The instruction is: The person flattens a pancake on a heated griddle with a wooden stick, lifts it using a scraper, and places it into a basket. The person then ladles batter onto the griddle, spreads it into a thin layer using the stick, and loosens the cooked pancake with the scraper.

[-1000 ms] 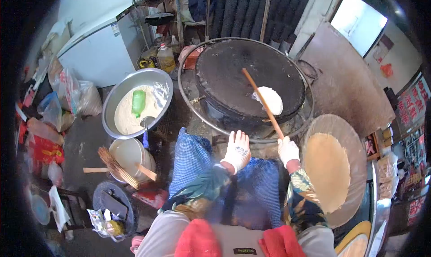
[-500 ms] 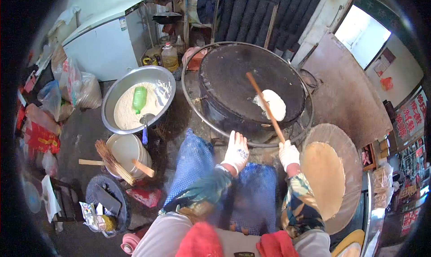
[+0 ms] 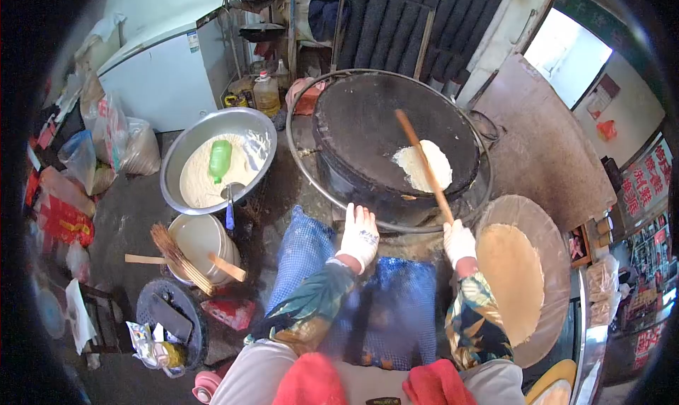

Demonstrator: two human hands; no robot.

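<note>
My right hand [image 3: 459, 242], in a white glove, is closed round the lower end of a wooden stick [image 3: 416, 145]. The stick slants up and left across a pale batter patch [image 3: 440, 166] on the black round griddle [image 3: 375, 119]. Whether the stick's underside touches the batter, I cannot tell. My left hand [image 3: 359, 239], gloved too, holds nothing; its fingers point forward near the metal ring [image 3: 303, 166] around the griddle. To the right of my right hand, a thin round pancake [image 3: 511, 281] lies on a round tray [image 3: 554, 267].
At left, a metal basin [image 3: 170, 179] holds pale batter, a green bottle [image 3: 220, 160] and a blue-handled ladle [image 3: 230, 210]. Below it stands a white bucket [image 3: 228, 239] with a straw brush [image 3: 173, 253] across it. Blue sleeves of cloth [image 3: 304, 253] cover my legs.
The batter patch now reaches farther left, with a ragged edge. The stick's upper end has shifted slightly right. My left hand has moved a little left.
</note>
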